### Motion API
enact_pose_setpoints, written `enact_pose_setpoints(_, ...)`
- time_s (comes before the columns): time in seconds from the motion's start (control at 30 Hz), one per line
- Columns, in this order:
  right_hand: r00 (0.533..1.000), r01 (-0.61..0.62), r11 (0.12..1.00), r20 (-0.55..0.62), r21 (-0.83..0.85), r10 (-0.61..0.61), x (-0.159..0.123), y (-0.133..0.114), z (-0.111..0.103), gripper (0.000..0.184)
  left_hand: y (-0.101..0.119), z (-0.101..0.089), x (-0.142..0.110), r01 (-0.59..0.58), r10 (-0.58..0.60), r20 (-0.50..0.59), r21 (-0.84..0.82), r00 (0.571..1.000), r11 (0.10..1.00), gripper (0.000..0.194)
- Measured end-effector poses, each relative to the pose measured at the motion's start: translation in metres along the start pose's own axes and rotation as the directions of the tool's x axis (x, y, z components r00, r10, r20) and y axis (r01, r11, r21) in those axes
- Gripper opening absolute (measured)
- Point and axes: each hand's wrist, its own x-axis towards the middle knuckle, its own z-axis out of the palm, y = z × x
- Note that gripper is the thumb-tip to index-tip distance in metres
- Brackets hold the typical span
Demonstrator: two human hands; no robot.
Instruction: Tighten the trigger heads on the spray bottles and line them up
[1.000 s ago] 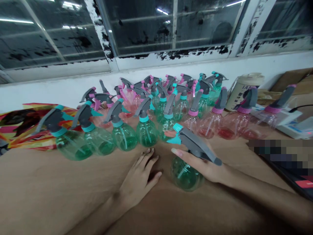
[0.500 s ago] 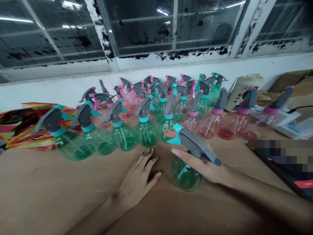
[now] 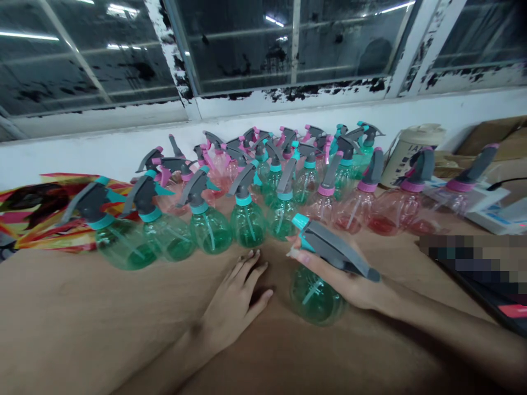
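My right hand is wrapped round the neck of a green spray bottle with a grey and turquoise trigger head. The bottle is on or just above the table; I cannot tell which. Its trigger is now covered by my fingers. Palm down on the wooden table, my left hand lies with its fingers spread and holds nothing. Just beyond its fingertips stands a green spray bottle in the front row. Clear pink spray bottles continue that row to the right.
Several more pink and green bottles crowd behind the front row, near the white wall. A colourful plastic bag lies at left. A cream canister, a white power strip and a dark, partly blurred device are at right.
The spray bottle in my right hand has shifted slightly right and towards me, and its turquoise trigger is more covered by my fingers. My left hand stays in place.
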Motion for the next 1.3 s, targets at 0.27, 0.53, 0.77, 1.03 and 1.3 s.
enact_pose_setpoints(0.27,0.999,0.009,0.997,0.037,-0.075,-0.006,0.0004,-0.0022,-0.0018,0.029,-0.0012,0.0016,-0.0001,-0.001,0.001,-0.009,-0.004,1.000,1.000,0.045)
enact_pose_setpoints(0.53,1.000,0.028,0.993,0.013,-0.113,-0.027,0.0001,-0.0032,-0.0003,0.013,-0.0021,0.0029,-0.0009,-0.012,0.012,-0.007,0.014,1.000,1.000,0.047)
enact_pose_setpoints(0.77,1.000,0.025,0.990,-0.008,-0.141,-0.026,-0.0006,-0.0018,0.0004,0.013,-0.0011,0.0019,-0.0006,-0.007,0.007,-0.010,0.014,1.000,1.000,0.047)
enact_pose_setpoints(1.03,1.000,0.026,0.993,0.000,-0.119,-0.026,-0.0015,-0.0002,0.0007,0.013,-0.0014,0.0021,-0.0003,0.003,-0.003,-0.005,0.006,1.000,1.000,0.046)
enact_pose_setpoints(1.3,0.997,-0.033,0.999,0.066,0.012,0.032,0.0001,0.0006,-0.0005,0.021,-0.0006,0.0015,-0.0011,0.007,-0.007,0.006,0.002,1.000,1.000,0.045)
